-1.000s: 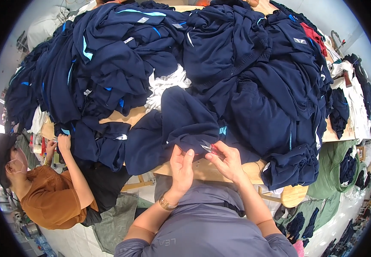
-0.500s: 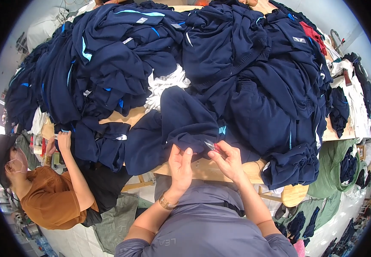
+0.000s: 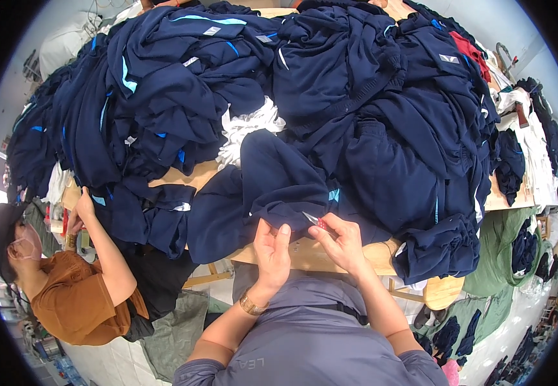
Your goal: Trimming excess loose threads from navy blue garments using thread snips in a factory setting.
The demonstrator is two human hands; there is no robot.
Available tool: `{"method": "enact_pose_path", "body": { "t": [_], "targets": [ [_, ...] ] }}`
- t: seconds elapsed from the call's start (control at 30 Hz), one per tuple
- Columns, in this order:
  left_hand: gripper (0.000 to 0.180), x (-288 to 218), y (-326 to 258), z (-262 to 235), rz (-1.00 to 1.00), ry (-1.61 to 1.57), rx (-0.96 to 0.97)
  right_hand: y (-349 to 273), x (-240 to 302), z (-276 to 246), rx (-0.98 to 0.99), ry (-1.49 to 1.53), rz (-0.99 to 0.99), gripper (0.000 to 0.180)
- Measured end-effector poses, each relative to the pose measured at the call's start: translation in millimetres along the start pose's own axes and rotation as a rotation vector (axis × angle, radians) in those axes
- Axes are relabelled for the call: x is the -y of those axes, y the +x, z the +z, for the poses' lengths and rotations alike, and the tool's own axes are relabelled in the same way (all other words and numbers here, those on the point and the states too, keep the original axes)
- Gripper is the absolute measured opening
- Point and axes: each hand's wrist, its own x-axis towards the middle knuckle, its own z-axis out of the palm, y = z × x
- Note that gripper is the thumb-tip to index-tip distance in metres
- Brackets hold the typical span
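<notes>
A dark navy garment [image 3: 278, 170] is draped over the table's near edge in front of me, with a small light-blue patch beside its right side. My left hand [image 3: 272, 254] is closed on the garment's lower edge, pinching the cloth between thumb and fingers. Just to the right, my right hand [image 3: 343, 243] grips small thread snips [image 3: 314, 220] with a red handle. Their pointed metal blades aim up and left at the cloth near my left fingertips. Whether the blades touch the fabric is too small to tell.
Heaps of navy garments [image 3: 163, 83] cover the wooden table [image 3: 305, 255]. White strips [image 3: 250, 128] lie bunched in the middle. On my left, a co-worker in a brown shirt [image 3: 76, 299] handles cloth. A wooden stool [image 3: 443, 294] and green cloth [image 3: 501, 257] are on the right.
The snips in my right hand have shifted slightly left, toward my left fingertips. My left hand stays nearly still. The co-worker's raised hand has moved left.
</notes>
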Motion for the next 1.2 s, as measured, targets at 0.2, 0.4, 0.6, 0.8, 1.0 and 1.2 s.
{"method": "enact_pose_path", "body": {
  "t": [0.2, 0.4, 0.6, 0.8, 1.0, 1.2],
  "targets": [
    [0.021, 4.7, 2.2, 0.5, 0.008, -0.044, 0.001, -3.7, -10.9, 4.3, -0.057, 0.664, 0.29, 0.023],
    [0.021, 8.0, -1.5, 2.3, -0.11, -0.148, -0.032, 1.0, 6.3, 15.0, -0.044, 0.594, 0.151, 0.038],
    [0.015, 6.2, -2.0, 2.1, -0.248, -0.298, -0.072, 1.6, 3.5, 15.2, -0.29, 0.624, 0.224, 0.005],
    [0.018, -3.4, 3.5, 6.6, -0.307, -0.316, -0.088, -1.9, 2.8, 7.0, -0.266, 0.712, 0.262, 0.003],
    [0.016, 2.3, 1.4, -2.5, -0.346, -0.261, -0.038, -0.3, 5.6, 12.3, 0.002, 0.184, -0.126, 0.028],
    [0.015, 1.2, 0.4, -0.4, -0.398, -0.465, -0.041, -2.5, -11.8, 9.8, -0.331, 0.482, 0.205, 0.007]
  ]
}}
